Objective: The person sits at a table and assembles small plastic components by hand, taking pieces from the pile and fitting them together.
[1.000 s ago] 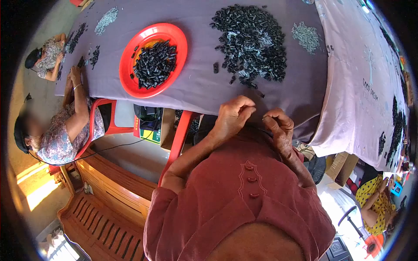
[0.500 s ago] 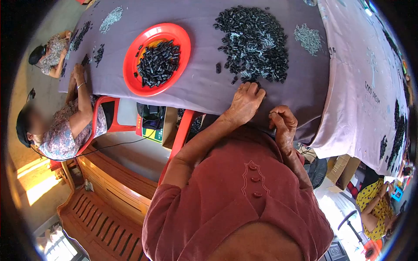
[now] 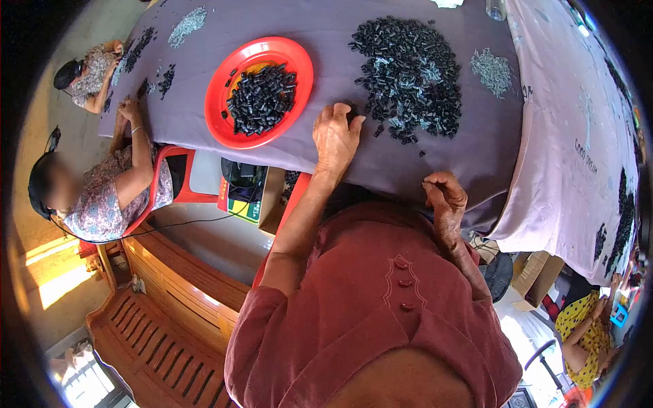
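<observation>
By the front edge of the purple cloth [image 3: 490, 139], the right hand [image 3: 446, 202] is held curled, and the left hand [image 3: 336, 139] is placed farther out, half-curled at a dark piece [image 3: 352, 109]; whether anything is gripped by either cannot be told. Just beyond, black pieces [image 3: 411, 75] are heaped, judged light, stiff and slick, best pinched singly by their sides, with room left between heap and the raised rim of the red plate [image 3: 216, 102]

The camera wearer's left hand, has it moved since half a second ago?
Yes. Judged against the red plate, the left hand has moved leftward, closer to the plate and away from the black pile's near edge.
</observation>
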`<state>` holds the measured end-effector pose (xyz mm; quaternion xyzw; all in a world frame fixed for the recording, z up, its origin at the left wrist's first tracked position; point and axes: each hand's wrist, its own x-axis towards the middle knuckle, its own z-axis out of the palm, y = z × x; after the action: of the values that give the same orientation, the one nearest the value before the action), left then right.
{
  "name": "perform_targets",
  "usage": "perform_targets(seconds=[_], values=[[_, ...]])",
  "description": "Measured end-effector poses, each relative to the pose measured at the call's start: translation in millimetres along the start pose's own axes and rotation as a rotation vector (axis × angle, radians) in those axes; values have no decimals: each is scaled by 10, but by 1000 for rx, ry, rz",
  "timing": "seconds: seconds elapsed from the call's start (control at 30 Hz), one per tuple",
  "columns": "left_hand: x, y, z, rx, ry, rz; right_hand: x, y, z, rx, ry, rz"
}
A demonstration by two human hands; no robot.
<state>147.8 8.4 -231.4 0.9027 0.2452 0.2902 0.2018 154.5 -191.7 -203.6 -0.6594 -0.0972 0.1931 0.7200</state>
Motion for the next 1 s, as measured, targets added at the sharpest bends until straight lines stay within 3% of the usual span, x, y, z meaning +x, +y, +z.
perform_targets(seconds=[0.23, 0.33, 0.37, 0.43, 0.47, 0.57, 0.73, 1.0], values=[[1, -77, 23, -118, 19, 57, 19, -58, 30, -20, -4, 50], [9, -10, -165, -1045, -177, -353, 31, -18, 11, -49, -1, 75], [3, 16, -237, -1041, -173, -355, 38, -23, 9, -48, -6, 76], [-9, 53, -336, -1371, -354, -467, 72, -51, 8, -57, -22, 90], [-22, 88, -374, -1432, -383, -419, 90, -69, 20, -55, -22, 89], [-52, 192, -447, -1510, -435, -360, 141, -135, 75, -8, -64, 80], [-99, 337, -544, -1514, -489, -345, 270, -203, 158, -6, -195, -177], [-172, 420, -608, -1446, -560, -298, 345, -463, 329, -48, -223, -390]])
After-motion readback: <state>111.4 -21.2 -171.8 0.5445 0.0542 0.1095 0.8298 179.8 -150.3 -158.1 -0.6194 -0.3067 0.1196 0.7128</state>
